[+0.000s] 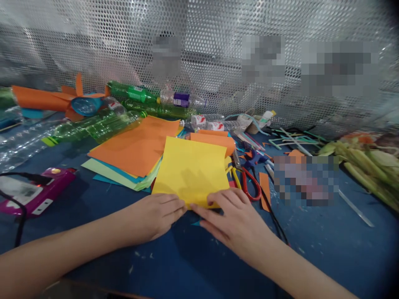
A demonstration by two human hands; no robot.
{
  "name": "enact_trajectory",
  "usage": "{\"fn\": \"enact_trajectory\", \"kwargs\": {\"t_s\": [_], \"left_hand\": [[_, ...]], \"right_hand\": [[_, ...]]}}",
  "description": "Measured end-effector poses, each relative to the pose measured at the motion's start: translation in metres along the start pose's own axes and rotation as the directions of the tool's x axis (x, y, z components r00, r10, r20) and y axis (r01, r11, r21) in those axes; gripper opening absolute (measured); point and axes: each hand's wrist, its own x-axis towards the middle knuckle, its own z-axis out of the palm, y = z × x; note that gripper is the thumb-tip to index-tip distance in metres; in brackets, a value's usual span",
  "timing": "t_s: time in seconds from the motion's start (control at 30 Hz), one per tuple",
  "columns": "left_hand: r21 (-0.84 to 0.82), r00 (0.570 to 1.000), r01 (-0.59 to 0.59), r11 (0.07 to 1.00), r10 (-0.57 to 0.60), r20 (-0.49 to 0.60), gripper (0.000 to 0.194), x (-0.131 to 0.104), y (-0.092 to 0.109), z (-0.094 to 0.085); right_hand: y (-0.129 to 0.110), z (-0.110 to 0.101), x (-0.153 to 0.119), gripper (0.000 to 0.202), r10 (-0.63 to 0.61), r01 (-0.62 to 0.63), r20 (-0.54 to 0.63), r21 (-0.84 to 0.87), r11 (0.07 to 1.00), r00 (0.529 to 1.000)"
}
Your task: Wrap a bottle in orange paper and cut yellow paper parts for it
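A yellow sheet of paper point(193, 166) lies in front of me, its near edge between my two hands. My left hand point(163, 211), fingers pressed together, is closed on that edge left of its middle. Close beside it, my right hand point(227, 209) holds the same edge with bent fingers; its thumb side is low against the paper. The near edge looks slightly curled or folded at the fingertips, which partly hide it. Under and left of the yellow sheet is a stack of coloured paper with an orange sheet point(137, 143) on top.
Red-handled scissors point(251, 185) and a black cable lie right of the paper. Plastic bottles point(115, 124) line the back near a perforated metal screen point(212, 37). A purple device point(43, 191) with a cable sits left; corn husks point(368, 162) lie far right.
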Motion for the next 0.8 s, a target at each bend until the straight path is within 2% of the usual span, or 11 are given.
{"fn": "enact_trajectory", "kwargs": {"t_s": [0.13,0.27,0.43,0.57,0.7,0.8], "left_hand": [[-0.026,1.0,0.002,1.0,-0.003,-0.003,0.035,0.0,-0.003,-0.003],[-0.046,1.0,-0.003,0.999,0.003,-0.013,0.035,0.001,-0.005,-0.006],[-0.08,0.999,-0.007,0.997,0.004,-0.033,0.035,0.003,-0.006,-0.006],[-0.134,0.993,0.009,0.991,-0.025,-0.118,0.032,0.002,-0.005,-0.005],[-0.18,0.978,-0.024,0.983,-0.014,-0.208,0.025,0.001,-0.008,-0.006],[-0.24,0.977,-0.028,0.97,-0.024,-0.211,0.021,0.0,-0.012,-0.011]], "right_hand": [[-0.003,0.014,-0.001,0.025,-0.069,0.07,0.04,-0.016,0.997,0.997],[-0.001,0.017,-0.001,0.024,-0.048,0.048,0.079,0.007,0.999,0.996],[-0.001,0.01,-0.001,0.02,-0.008,0.003,0.102,0.045,0.999,0.995],[0.0,0.0,-0.001,0.014,0.023,-0.028,0.091,0.051,0.998,0.996],[0.002,-0.007,-0.003,0.018,0.097,-0.101,0.114,0.031,0.994,0.989],[0.004,-0.012,-0.007,0.018,0.169,-0.172,0.143,0.005,0.985,0.975]]}}
